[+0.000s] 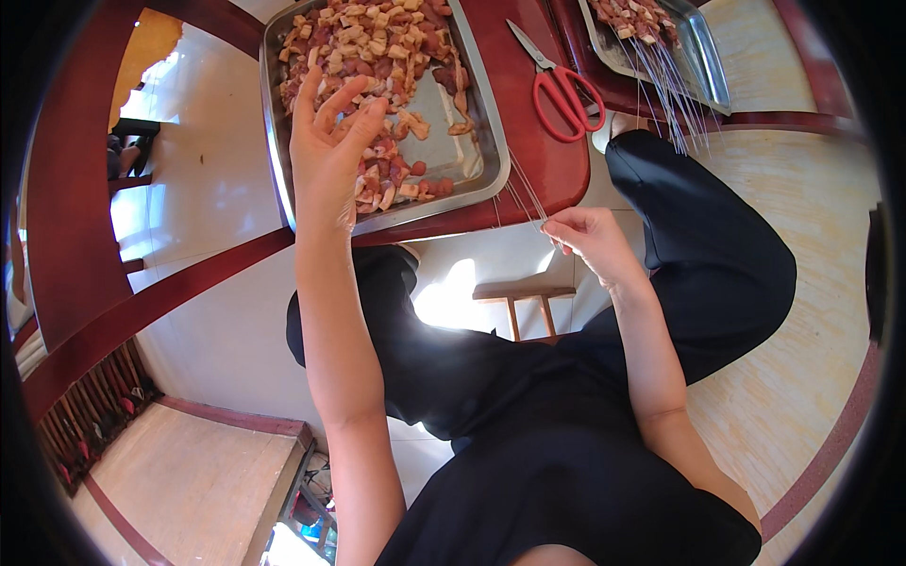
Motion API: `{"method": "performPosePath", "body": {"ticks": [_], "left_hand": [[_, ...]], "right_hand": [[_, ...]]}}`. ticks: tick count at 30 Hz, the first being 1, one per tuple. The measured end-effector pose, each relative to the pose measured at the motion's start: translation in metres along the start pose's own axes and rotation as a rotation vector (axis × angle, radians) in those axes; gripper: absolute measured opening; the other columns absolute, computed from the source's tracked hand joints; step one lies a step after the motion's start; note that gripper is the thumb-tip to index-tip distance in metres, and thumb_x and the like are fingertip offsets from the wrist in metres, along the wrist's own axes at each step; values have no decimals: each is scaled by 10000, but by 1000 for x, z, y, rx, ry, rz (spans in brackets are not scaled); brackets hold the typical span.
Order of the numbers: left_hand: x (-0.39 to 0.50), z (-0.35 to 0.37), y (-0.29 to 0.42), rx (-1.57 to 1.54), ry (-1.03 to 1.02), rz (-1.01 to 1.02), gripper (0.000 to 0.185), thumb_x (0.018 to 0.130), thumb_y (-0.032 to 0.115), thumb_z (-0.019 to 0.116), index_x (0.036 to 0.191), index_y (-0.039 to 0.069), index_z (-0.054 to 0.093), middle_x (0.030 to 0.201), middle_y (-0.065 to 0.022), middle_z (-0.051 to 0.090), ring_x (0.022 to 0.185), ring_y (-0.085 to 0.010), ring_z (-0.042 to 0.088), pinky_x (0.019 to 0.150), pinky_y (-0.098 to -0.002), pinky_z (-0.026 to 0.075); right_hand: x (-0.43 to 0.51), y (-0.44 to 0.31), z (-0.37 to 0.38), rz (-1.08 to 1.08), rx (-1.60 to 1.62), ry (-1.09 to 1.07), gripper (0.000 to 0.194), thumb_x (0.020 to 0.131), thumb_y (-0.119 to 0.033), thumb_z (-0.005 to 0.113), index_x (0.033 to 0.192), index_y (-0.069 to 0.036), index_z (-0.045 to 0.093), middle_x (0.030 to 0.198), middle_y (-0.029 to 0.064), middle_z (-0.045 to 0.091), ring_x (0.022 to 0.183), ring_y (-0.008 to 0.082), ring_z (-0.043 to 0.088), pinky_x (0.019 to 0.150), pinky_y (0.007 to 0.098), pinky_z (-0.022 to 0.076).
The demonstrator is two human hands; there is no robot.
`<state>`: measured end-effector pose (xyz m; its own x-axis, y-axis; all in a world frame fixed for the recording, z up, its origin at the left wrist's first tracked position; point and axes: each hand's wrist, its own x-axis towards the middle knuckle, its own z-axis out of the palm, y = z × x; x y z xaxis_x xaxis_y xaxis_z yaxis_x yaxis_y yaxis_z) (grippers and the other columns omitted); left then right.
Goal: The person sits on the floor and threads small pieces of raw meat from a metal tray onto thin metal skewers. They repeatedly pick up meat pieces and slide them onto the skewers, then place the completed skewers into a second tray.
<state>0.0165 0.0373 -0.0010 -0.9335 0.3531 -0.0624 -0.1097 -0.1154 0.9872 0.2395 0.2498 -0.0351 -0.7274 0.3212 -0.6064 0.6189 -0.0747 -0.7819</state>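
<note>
My left hand [333, 134] is over the left part of a metal tray [501, 159], fingers apart; whether a fingertip touches the meat cannot be told. Pieces of raw cut meat [368, 49] fill much of that tray, with bare metal at its lower right. Several thin metal skewers [526, 185] are pinched in my right hand [584, 237], just off the table edge, and they point up and left towards the tray's corner. Red-handled scissors [559, 92] lie on the red table to the right of the tray, blades pointing up and left.
A second metal tray [711, 74] at the upper right holds skewered meat [637, 18], its skewers [669, 92] sticking out over the near edge. The red table's edge [566, 201] runs in front of my knees. A wooden stool [524, 293] stands below, between my legs.
</note>
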Motion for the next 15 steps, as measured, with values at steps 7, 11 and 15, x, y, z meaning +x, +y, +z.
{"method": "performPosePath", "body": {"ticks": [7, 11, 15], "left_hand": [[1, 2, -2, -32, 0, -5, 797, 877, 91, 732, 1499, -19, 247, 1314, -211, 553, 1094, -259, 643, 885, -317, 556], [0, -1, -4, -84, -46, -76, 672, 930, 218, 688, 1460, -12, 346, 1308, -170, 566, 1099, -224, 625, 908, -320, 531], [-3, -7, -9, -371, -316, -236, 785, 950, 497, 596, 1498, 8, 319, 1448, -158, 466, 1316, -269, 470, 1056, -396, 419]], "right_hand": [[-7, -1, -14, -33, 108, -55, 133, 921, -132, 665, 908, -1, 686, 747, -15, 585, 682, 60, 490, 635, 202, 389], [-27, 2, -27, -55, 291, -37, 127, 933, -126, 630, 896, -7, 652, 757, -24, 566, 706, 41, 479, 653, 201, 387], [-66, -8, -19, -198, 106, -65, 75, 925, -58, 626, 907, 7, 658, 805, -3, 603, 777, 48, 528, 677, 208, 412]]}}
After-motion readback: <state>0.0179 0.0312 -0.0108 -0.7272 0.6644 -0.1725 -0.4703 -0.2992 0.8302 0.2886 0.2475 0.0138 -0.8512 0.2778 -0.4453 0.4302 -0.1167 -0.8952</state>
